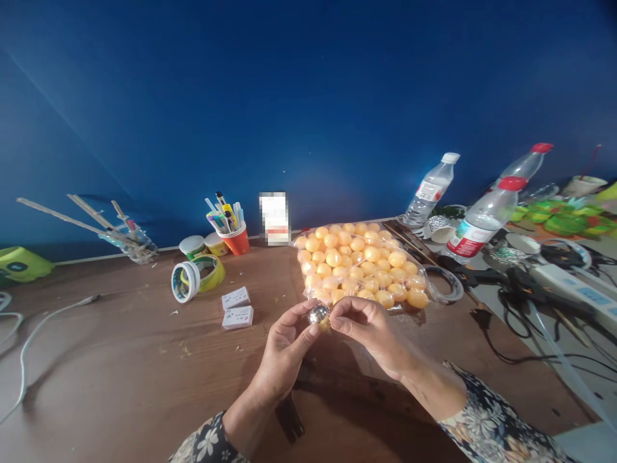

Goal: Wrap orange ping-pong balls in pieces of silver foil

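A small shiny silver ball (319, 314) with a yellowish part below it is between my hands, just in front of a clear bag of orange balls (357, 260). My left hand (288, 344) holds the ball between thumb and fingers from the left side. On the right, my right hand (369, 328) is pinched at the ball's right edge; what its fingertips grip is too small to tell. A dark object (289, 418) lies on the brown table (144, 373) below my left hand, partly hidden by it.
Two small white boxes (237, 317), tape rolls (209, 271) and an orange pen cup (236, 239) stand left of the bag. Plastic bottles (482, 222), a power strip (573, 289) and black cables are at right. A white cable (29, 347) runs along the left.
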Demonstrator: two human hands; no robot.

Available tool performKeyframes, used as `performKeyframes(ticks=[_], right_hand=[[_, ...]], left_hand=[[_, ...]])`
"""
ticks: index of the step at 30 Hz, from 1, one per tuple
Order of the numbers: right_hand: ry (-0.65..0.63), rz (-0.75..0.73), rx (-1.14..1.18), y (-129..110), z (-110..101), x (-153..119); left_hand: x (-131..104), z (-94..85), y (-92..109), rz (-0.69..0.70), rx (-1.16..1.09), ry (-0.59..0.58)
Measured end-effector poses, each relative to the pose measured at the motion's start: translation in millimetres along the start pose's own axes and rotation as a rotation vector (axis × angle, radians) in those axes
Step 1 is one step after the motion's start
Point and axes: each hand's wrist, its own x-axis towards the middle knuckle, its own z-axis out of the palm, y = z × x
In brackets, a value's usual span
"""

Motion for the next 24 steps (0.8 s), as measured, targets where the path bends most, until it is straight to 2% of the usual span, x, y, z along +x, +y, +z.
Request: performKeyframes(ticks=[9, 24], right_hand=[[0.02, 0.097, 0.199, 4.2, 7.3, -2.8], [0.042, 0.014, 0.1, 9.6, 9.2, -1.9]], left_hand=[[0.1, -0.2, -0.3, 0.024, -0.009, 0.012], [1.5, 6.3, 3.1, 0.008, -0.024, 0.063]])
